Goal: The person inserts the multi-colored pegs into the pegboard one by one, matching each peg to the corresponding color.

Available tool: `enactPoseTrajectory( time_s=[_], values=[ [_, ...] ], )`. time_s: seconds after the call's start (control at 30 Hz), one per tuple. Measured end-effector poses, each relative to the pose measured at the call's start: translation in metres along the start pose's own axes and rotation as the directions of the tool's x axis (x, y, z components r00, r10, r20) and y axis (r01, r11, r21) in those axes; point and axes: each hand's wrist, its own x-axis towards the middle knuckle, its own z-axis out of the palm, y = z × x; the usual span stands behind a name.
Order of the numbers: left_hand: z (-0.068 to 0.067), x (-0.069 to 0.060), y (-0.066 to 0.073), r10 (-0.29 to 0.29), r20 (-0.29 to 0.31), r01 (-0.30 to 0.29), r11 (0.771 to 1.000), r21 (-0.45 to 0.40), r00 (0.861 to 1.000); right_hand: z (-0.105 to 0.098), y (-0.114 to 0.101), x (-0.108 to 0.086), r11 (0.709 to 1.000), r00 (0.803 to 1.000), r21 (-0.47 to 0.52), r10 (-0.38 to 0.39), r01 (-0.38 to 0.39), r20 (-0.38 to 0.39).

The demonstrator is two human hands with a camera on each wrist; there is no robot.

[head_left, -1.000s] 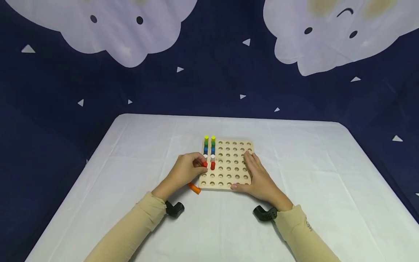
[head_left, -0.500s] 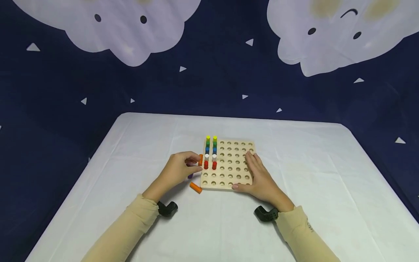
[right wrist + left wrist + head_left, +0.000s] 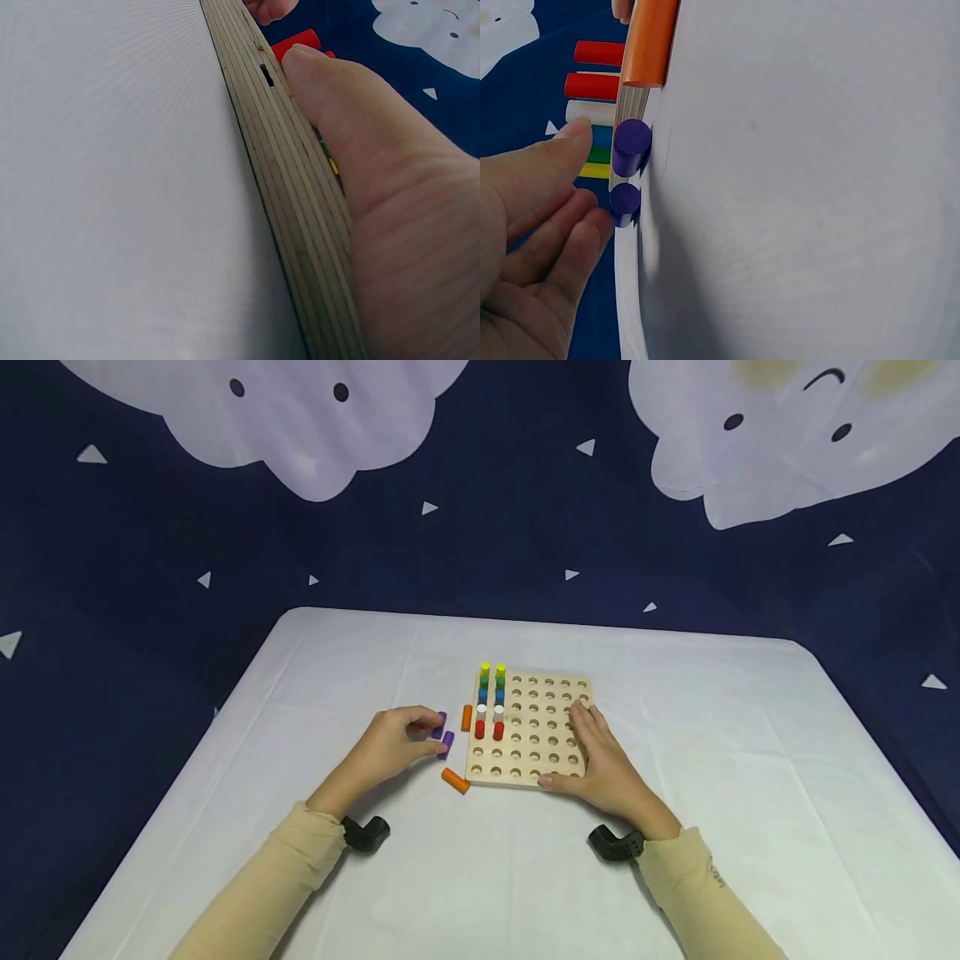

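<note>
A wooden pegboard (image 3: pixel 525 752) lies on the white table, its two left columns partly filled with yellow, green, blue, white and red pegs (image 3: pixel 498 731). My left hand (image 3: pixel 384 750) hovers left of the board, thumb and fingers apart. Two purple pegs (image 3: pixel 632 147) lie just beyond its fingertips; whether it touches them I cannot tell. On the board's right side rests my right hand (image 3: pixel 609 777), fingers extended, with the thumb (image 3: pixel 330 94) at the front edge.
One orange peg (image 3: pixel 467 718) lies along the board's left edge. Another orange peg (image 3: pixel 455 781) is by its front left corner. A dark blue backdrop (image 3: pixel 495 543) with clouds hangs behind the table (image 3: pixel 750 760).
My left hand has let go of an orange peg, now lying beside the board, and moved left to the purple pegs. My right hand stays on the board. The view has shifted slightly.
</note>
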Motion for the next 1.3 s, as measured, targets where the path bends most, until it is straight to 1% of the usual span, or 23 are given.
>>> enactPoseTrajectory(
  time_s=[0.3,0.47,0.67,0.77,0.9,0.97,1.07,1.17,1.3],
  values=[
    [0.004,-0.001,0.007,0.009,0.015,-0.01,0.998,0.06,1.0,0.0,0.0,-0.001,1.0,1.0,0.002,0.002,-0.002,0.001],
    [0.006,0.004,0.01,0.012,0.026,-0.014,0.997,0.074,1.0,-0.002,0.0,0.001,1.0,1.0,0.002,0.0,0.0,-0.005],
    [0.008,0.004,0.014,0.046,0.056,-0.053,0.99,0.128,0.997,-0.001,0.001,0.001,1.0,1.0,0.008,0.001,-0.001,-0.006],
    [0.008,0.004,0.016,0.071,0.063,-0.082,0.978,0.193,0.995,0.0,0.001,0.001,1.0,1.0,0.011,0.001,-0.001,-0.007],
    [0.009,0.006,0.019,0.094,0.077,-0.113,0.948,0.298,0.993,0.001,0.002,0.0,1.0,1.0,0.014,0.002,-0.001,-0.014],
    [0.009,0.006,0.02,0.085,0.094,-0.112,0.935,0.337,0.992,0.002,0.002,-0.001,1.0,1.0,0.015,0.004,-0.003,-0.014],
    [0.01,0.007,0.02,0.056,0.114,-0.094,0.927,0.363,0.992,0.003,0.002,-0.001,1.0,1.0,0.011,0.002,-0.002,-0.013],
    [0.01,0.008,0.02,0.039,0.12,-0.081,0.925,0.371,0.992,0.003,0.002,-0.001,1.0,1.0,0.009,-0.003,0.003,-0.017],
    [0.009,0.011,0.019,0.035,0.126,-0.078,0.932,0.355,0.991,0.001,0.002,0.0,1.0,1.0,0.011,-0.011,0.011,-0.026]
  ],
)
